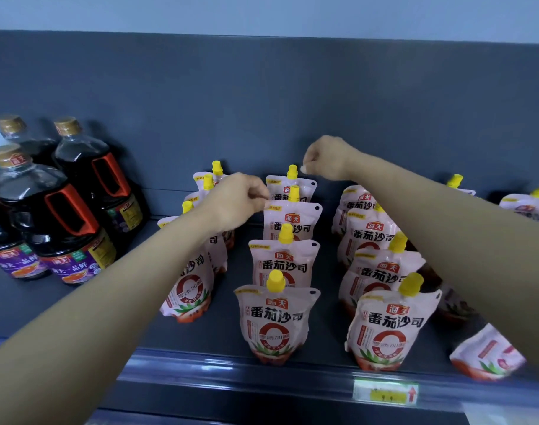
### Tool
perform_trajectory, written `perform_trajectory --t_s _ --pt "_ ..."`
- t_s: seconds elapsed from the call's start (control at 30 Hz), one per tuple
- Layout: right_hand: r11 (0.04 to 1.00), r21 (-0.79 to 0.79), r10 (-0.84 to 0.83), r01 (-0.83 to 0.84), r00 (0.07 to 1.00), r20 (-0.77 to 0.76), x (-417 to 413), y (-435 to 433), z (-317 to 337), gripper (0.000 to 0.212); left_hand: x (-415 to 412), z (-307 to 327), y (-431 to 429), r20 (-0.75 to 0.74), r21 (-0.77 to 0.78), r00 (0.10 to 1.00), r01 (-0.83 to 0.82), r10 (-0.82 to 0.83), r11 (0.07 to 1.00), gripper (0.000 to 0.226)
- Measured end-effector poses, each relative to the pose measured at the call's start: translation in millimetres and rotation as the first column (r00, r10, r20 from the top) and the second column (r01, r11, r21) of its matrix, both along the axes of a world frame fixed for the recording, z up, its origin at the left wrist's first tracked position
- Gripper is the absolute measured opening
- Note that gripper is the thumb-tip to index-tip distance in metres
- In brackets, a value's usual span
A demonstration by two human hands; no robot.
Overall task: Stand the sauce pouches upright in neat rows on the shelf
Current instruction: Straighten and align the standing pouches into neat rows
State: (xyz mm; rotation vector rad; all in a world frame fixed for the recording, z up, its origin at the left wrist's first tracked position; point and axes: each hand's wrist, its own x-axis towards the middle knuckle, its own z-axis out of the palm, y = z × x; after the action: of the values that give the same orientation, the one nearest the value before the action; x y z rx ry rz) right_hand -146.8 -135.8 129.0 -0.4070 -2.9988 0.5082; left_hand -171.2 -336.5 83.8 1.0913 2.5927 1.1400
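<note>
1. Closest to the lens, the dark grey metal shelf (231, 368) runs its front rail along the bottom of the frame. A yellow-and-white price label (384, 392) sits on the rail at lower right.
2. Pink-and-white soft plastic sauce pouches (275, 320) with yellow screw caps stand on it in three rows running back from centre frame. Most are upright, but one fallen pouch (486, 354) lies tilted at lower right, and a few at the far right edge lean.
3. At mid-frame, the left hand (237, 199) has its fingers (260, 194) curled. They appear to pinch the top left corner of the third pouch (292, 220) back in the middle row.
4. Just above centre, the right hand (326, 159) is clenched just beside the cap of the rearmost pouch (291, 187) in that row. Whether it grasps anything I cannot tell.
5. These pouches probably handle as light but floppy, with glossy, slippery film and a filling that slumps. The stiff spout or the sealed top seam looks like the firmest hold, and the base likely needs to spread flat for a pouch to stand.
6. Tall dark soy-sauce bottles (74, 210) with orange-rimmed handles stand at left, well apart from the rows.
</note>
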Motion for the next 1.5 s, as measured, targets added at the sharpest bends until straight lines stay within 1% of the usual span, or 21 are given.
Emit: perform_trajectory --t_s 0.07,0.13,0.2,0.27,0.5,0.6,0.63,0.77,0.9,1.03,1.1,1.17,1.27,1.3,1.33,1.37,1.43,1.5 --pt "0.999 0.034 -0.003 0.002 1.000 0.029 -5 3 -5 0.035 -7 0 10 0.003 -0.065 1.000 -0.027 0.027 0.998 0.014" --pt "0.995 0.081 0.051 -0.058 0.995 0.085 -9 4 -11 0.037 -12 -3 20 -0.007 -0.159 1.000 -0.014 0.013 0.987 0.019" --pt "0.988 0.112 0.090 -0.106 0.986 0.137 -15 5 -18 0.038 -16 -6 27 -0.032 -0.239 0.999 -0.004 -0.004 0.971 0.016" --pt "0.983 0.139 0.094 -0.119 0.980 0.178 -22 7 -23 0.039 -20 -10 33 -0.045 -0.285 0.999 -0.009 -0.004 0.959 0.012" --pt "0.979 0.176 0.062 -0.101 0.975 0.214 -32 11 -28 0.039 -28 -10 40 -0.056 -0.303 0.998 -0.034 0.017 0.952 0.008" --pt "0.979 0.179 0.062 -0.098 0.978 0.201 -37 13 -26 0.027 -31 -8 38 -0.059 -0.321 0.998 -0.034 0.016 0.947 0.007" --pt "0.979 0.180 0.059 -0.096 0.978 0.199 -37 13 -26 0.027 -31 -8 37 -0.057 -0.323 0.998 -0.031 0.013 0.946 0.007" --pt "0.975 0.181 0.087 -0.129 0.971 0.225 -41 16 -27 0.032 -30 -6 37 -0.056 -0.333 0.998 -0.030 0.012 0.942 0.007" --pt "0.959 0.233 0.104 -0.160 0.966 0.236 -42 18 -28 0.030 -28 -6 38 -0.055 -0.345 0.998 -0.034 0.016 0.938 0.007" --pt "0.962 0.224 0.103 -0.157 0.967 0.234 -41 17 -29 0.029 -26 -6 35 -0.076 -0.322 0.997 -0.030 0.005 0.946 0.009" --pt "0.972 0.189 0.093 -0.140 0.966 0.241 -39 16 -26 0.028 -25 -3 32 -0.098 -0.275 0.995 -0.051 0.025 0.960 0.011" --pt "0.970 0.199 0.079 -0.136 0.960 0.270 -37 13 -24 0.027 -23 4 27 -0.119 -0.219 0.992 -0.072 0.046 0.973 0.013" --pt "0.955 0.287 0.020 -0.076 0.981 0.192 -32 5 -16 0.030 -17 19 18 -0.146 -0.145 0.987 -0.087 0.066 0.986 0.014" --pt "0.950 0.307 0.013 -0.058 0.989 0.147 -29 0 -10 0.027 -15 25 13 -0.142 -0.120 0.988 -0.084 0.066 0.989 0.013" --pt "0.946 0.322 0.012 -0.043 0.995 0.098 -26 -6 -3 0.018 -13 31 7 -0.140 -0.094 0.988 -0.079 0.065 0.992 0.013" --pt "0.944 0.327 0.032 -0.048 0.998 0.052 -23 -12 3 0.011 -11 36 1 -0.141 -0.072 0.988 -0.076 0.065 0.995 0.012" --pt "0.954 0.280 0.108 -0.110 0.994 0.021 -21 -26 13 0.021 -9 47 -15 -0.156 -0.050 0.985 -0.081 0.072 0.995 0.011" --pt "0.948 0.212 0.234 -0.239 0.971 0.046 -14 -51 19 0.029 -7 54 -35 -0.181 -0.058 0.980 -0.097 0.085 0.994 0.012"
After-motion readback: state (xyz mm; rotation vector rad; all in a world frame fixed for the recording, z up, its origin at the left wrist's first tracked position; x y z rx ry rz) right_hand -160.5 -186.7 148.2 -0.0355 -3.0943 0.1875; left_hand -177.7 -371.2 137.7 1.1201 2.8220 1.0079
